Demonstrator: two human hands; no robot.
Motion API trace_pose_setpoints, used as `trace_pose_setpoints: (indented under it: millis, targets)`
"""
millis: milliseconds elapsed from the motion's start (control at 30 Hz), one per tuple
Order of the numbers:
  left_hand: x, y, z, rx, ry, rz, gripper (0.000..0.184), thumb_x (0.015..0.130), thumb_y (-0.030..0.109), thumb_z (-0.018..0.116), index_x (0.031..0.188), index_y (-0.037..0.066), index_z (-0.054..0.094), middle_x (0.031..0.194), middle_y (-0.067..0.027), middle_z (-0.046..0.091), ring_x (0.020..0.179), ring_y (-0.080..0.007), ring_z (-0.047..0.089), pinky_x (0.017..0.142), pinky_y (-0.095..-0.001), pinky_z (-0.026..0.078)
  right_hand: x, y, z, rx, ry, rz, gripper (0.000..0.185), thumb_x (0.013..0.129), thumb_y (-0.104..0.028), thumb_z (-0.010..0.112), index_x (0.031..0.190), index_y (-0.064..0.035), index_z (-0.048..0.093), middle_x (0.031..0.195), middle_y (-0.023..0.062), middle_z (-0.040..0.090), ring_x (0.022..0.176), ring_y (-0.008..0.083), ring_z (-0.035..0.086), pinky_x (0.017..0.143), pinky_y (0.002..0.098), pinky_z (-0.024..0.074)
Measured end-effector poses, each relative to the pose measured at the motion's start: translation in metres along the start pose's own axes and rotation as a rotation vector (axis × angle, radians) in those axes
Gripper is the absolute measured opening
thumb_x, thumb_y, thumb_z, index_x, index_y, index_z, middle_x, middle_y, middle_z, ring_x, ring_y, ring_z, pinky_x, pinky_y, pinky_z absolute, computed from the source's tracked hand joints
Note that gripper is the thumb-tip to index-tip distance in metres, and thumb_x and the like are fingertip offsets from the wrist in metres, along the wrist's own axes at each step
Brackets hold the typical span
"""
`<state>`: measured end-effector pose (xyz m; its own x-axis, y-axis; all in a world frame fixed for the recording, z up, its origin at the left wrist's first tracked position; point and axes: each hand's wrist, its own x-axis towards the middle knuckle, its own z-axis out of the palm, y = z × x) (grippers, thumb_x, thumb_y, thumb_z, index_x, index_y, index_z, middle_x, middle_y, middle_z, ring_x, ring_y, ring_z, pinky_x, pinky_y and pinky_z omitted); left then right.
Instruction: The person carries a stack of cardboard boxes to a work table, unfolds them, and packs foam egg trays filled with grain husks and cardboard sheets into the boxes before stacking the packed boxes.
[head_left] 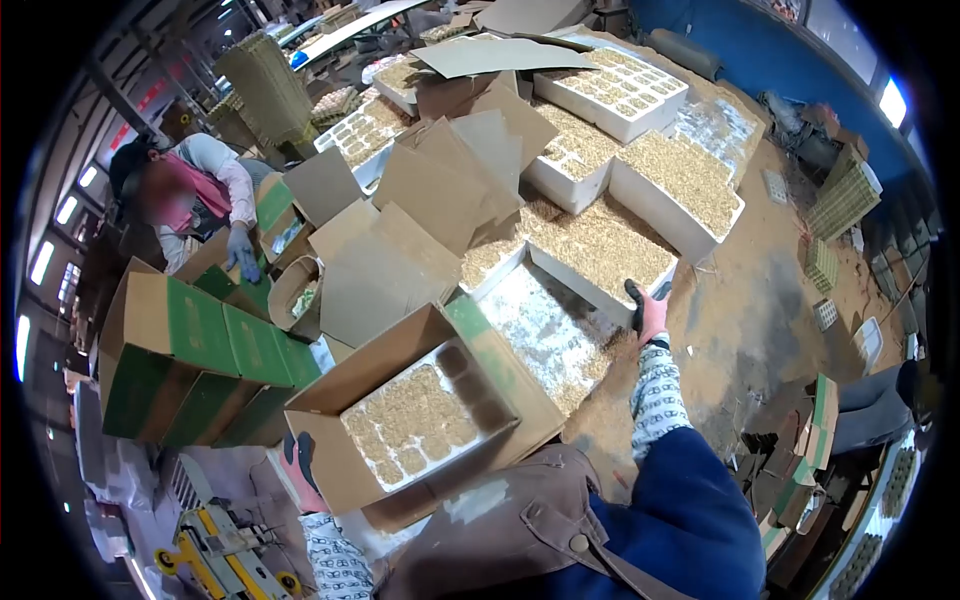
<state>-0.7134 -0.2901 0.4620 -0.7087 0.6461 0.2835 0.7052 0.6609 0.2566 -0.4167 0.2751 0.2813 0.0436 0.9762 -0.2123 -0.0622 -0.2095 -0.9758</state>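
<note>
White foam is what the right hand [650, 308] is on: it's got a loaded foam tray [588, 284] by the near right-hand corner, fingers curled around the outside, so I'd call that grip narrow and closed on the tray. The tray is heaped with tan, crumbly stuff and most of it stretches away from the grip, up and to the left, so the hold is way out at one end. Left hand [297, 468] is down at the left side of an open cardboard box [336, 460], dark fingertips against the outer wall; can't tell if it's actually pinching the cardboard or just bracing it. Inside that box there's a smaller compartmented tray [418, 420], mostly full of the same stuff, with neither hand on it. My read is that the step in hand is handling the big tray while steadying the box. If it were me, any shift of that tray would call for a second hold at the far end and keeping it level, since one corner is poor support and the loose fill could spill. Between tray and box is a pale, dusty surface [540, 325]. Another person's gloved hand [242, 255] is over by the green-and-brown boxes [205, 335], well apart from both.
</note>
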Motion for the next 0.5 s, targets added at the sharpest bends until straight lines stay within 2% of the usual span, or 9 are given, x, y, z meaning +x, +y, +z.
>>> trace_pose_setpoints:
  millis: [67, 100, 133, 233, 300, 333, 400, 433, 500]
  targets:
    - [-0.004, -0.011, 0.014, -0.199, 0.071, -0.039, 0.044, 0.080, 0.019, 0.058, 0.119, 0.003, 0.047, 0.120, -0.0146, 0.044, 0.107, -0.0272, 0.046, 0.090, -0.0377, 0.040, -0.002, -0.016, -0.006, 0.086, 0.074, -0.067, 0.081, 0.060, -0.016, 0.080, 0.127, -0.0009, 0.039, 0.116, 0.0131, 0.052, 0.105, 0.0246, 0.050, 0.091, 0.0318, 0.0374]
    - [-0.014, -0.028, 0.033, -0.396, 0.116, -0.118, 0.042, 0.080, 0.021, 0.058, 0.117, 0.004, 0.048, 0.119, -0.0137, 0.046, 0.106, -0.0263, 0.047, 0.089, -0.0369, 0.041, -0.030, -0.051, -0.011, 0.214, 0.001, 0.053, 0.076, 0.061, -0.011, 0.078, 0.127, -0.0017, 0.040, 0.112, 0.0110, 0.055, 0.099, 0.0229, 0.052, 0.087, 0.0324, 0.0406]
    - [-0.025, -0.047, 0.048, -0.593, 0.165, -0.196, 0.041, 0.081, 0.023, 0.058, 0.116, 0.004, 0.050, 0.118, -0.0129, 0.049, 0.104, -0.0254, 0.048, 0.088, -0.0361, 0.042, -0.042, -0.055, -0.023, 0.246, -0.072, -0.043, 0.073, 0.064, -0.009, 0.076, 0.127, -0.0023, 0.040, 0.111, 0.0103, 0.055, 0.099, 0.0206, 0.053, 0.085, 0.0317, 0.0419]
    - [0.016, 0.038, 0.014, -1.960, 0.000, -0.648, 0.031, 0.089, 0.028, 0.050, 0.110, 0.006, 0.054, 0.104, -0.0065, 0.058, 0.100, -0.0197, 0.053, 0.084, -0.0323, 0.046, -0.115, -0.135, -0.038, 0.269, -0.278, 0.008, 0.045, 0.076, -0.010, 0.062, 0.118, -0.0004, 0.049, 0.110, 0.0075, 0.057, 0.100, 0.0182, 0.054, 0.087, 0.0291, 0.0410]
    - [0.021, 0.039, 0.014, -1.978, -0.001, -0.768, 0.039, 0.086, 0.038, 0.049, 0.113, 0.010, 0.054, 0.100, -0.0080, 0.061, 0.090, -0.0214, 0.058, 0.080, -0.0327, 0.048, -0.137, -0.162, -0.048, 0.252, -0.343, -0.016, 0.031, 0.087, -0.018, 0.049, 0.109, 0.0025, 0.057, 0.112, 0.0095, 0.058, 0.104, 0.0179, 0.054, 0.094, 0.0281, 0.0384]
    - [0.012, 0.017, 0.027, -1.973, 0.011, -0.818, 0.039, 0.087, 0.039, 0.047, 0.111, 0.010, 0.054, 0.101, -0.0077, 0.060, 0.092, -0.0208, 0.058, 0.081, -0.0328, 0.048, -0.128, -0.156, -0.061, -0.096, -0.457, -0.292, 0.031, 0.090, -0.018, 0.044, 0.109, 0.0018, 0.058, 0.116, 0.0126, 0.056, 0.107, 0.0202, 0.053, 0.096, 0.0308, 0.0372]
    - [-0.001, -0.014, 0.054, -1.964, 0.044, -0.842, 0.036, 0.090, 0.034, 0.043, 0.113, 0.008, 0.053, 0.103, -0.0073, 0.059, 0.093, -0.0191, 0.058, 0.083, -0.0310, 0.047, -0.160, -0.192, -0.044, -0.268, -0.508, -0.678, 0.027, 0.089, -0.009, 0.045, 0.110, 0.0035, 0.057, 0.112, 0.0142, 0.057, 0.105, 0.0221, 0.053, 0.091, 0.0341, 0.0424]
    - [-0.003, -0.018, 0.058, -1.921, 0.082, -0.815, 0.033, 0.092, 0.030, 0.041, 0.113, 0.008, 0.052, 0.104, -0.0072, 0.058, 0.094, -0.0185, 0.057, 0.085, -0.0302, 0.047, -0.171, -0.211, -0.033, -0.237, -0.526, -0.645, 0.026, 0.087, -0.004, 0.046, 0.109, 0.0040, 0.057, 0.110, 0.0147, 0.057, 0.104, 0.0222, 0.054, 0.089, 0.0343, 0.0446]
    - [0.002, -0.017, 0.063, -1.832, 0.058, -0.762, 0.030, 0.094, 0.023, 0.037, 0.116, 0.006, 0.051, 0.109, -0.0073, 0.054, 0.100, -0.0177, 0.054, 0.089, -0.0286, 0.044, -0.202, -0.241, -0.011, -0.691, -0.628, -1.104, 0.026, 0.083, 0.002, 0.050, 0.108, 0.0047, 0.057, 0.105, 0.0142, 0.058, 0.099, 0.0204, 0.057, 0.084, 0.0321, 0.0472]
